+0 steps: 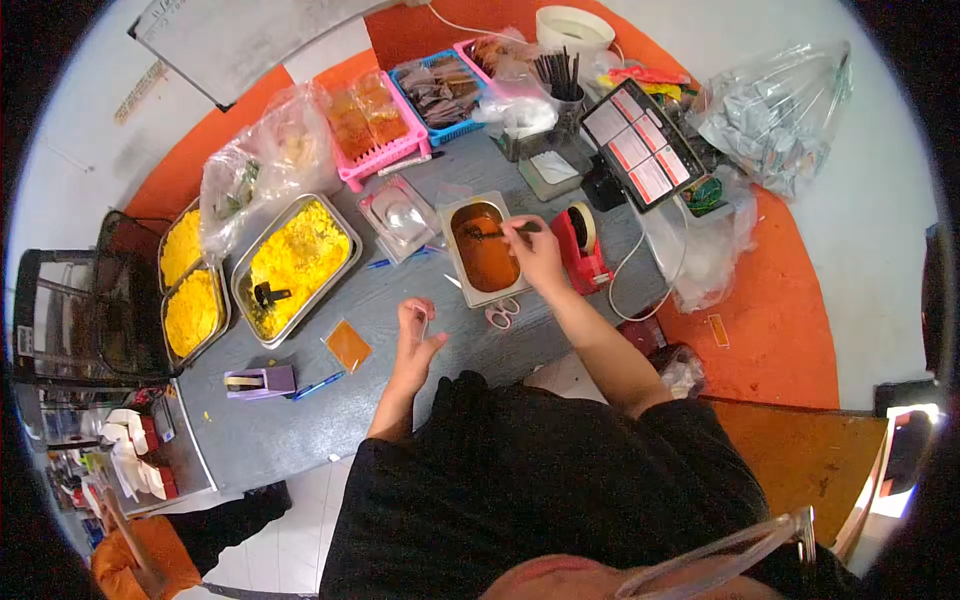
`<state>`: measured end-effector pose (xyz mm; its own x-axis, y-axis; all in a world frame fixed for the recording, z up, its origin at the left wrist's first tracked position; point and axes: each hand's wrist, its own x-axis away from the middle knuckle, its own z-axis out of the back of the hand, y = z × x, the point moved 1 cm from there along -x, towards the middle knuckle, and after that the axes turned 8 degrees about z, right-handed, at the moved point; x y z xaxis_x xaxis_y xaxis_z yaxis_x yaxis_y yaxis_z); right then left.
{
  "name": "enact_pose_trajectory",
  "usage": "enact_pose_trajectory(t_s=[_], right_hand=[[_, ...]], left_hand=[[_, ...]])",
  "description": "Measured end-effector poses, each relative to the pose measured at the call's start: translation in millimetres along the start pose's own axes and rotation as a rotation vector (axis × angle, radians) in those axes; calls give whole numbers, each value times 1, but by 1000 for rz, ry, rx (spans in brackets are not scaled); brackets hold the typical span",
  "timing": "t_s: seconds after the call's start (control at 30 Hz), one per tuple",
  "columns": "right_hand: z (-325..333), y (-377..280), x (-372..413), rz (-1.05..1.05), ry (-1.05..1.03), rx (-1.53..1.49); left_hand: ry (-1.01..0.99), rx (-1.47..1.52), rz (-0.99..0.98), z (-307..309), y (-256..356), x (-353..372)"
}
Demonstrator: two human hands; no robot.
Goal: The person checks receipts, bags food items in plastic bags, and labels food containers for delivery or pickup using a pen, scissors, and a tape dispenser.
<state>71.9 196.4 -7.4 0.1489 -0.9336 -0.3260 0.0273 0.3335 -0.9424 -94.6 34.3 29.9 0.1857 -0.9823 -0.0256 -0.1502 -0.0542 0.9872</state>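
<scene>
Rectangular steel tray [488, 297] of glossy orange-brown sauce, mid-surface [300, 430] beside a red tape dispenser [580, 245]; right hand [535, 250] closed on a spoon [490, 232] dipped in it, left hand [415, 340] nearby, pinching a small clear piece [424, 318]; tablet [640, 145] text unreadable.

Whether the left hand [415, 335] pinches anything is too small to tell, like print on the tablet [640, 145].
</scene>
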Motion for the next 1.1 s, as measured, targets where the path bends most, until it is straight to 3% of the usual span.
enact_pose_trajectory(t_s=[0.03, 0.1, 0.13, 0.27, 0.37, 0.43, 0.5, 0.6, 0.7, 0.77, 0.83, 0.93, 1.1], right_hand=[[1, -4, -1, 0, 0, -1], [3, -19, -5, 153, -286, 169], [5, -28, -5, 364, -341, 255], [18, -46, 14, 355, -450, 233], [27, -34, 24, 390, -365, 269], [32, -20, 27, 23, -245, 203], [31, -7, 29, 2, -124, 65], [34, -4, 29, -228, 203, -211], [41, 3, 32, -267, 340, -329], [44, 9, 35, -259, 381, -370], [47, 16, 37, -400, 477, -528], [51, 21, 39, -465, 525, -673], [51, 6, 30, -472, 586, -683]], left_hand=[[5, 36, 22, 1, 1, 0], [-14, -28, 19, 5, 2, 0], [-32, -91, 18, 7, 2, 0], [-22, -354, -21, 10, 3, 3], [20, -386, 8, 11, -1, 3], [54, -464, 95, 7, 9, 4], [50, -500, 60, 9, 6, 2], [17, -570, -21, 14, 0, 0], [18, -615, -105, 16, -4, -6], [45, -623, -141, 16, -3, -10], [0, -612, -42, 11, 2, -18], [-12, -526, -77, 7, -1, -30], [-5, -538, -92, -2, -5, -53]])
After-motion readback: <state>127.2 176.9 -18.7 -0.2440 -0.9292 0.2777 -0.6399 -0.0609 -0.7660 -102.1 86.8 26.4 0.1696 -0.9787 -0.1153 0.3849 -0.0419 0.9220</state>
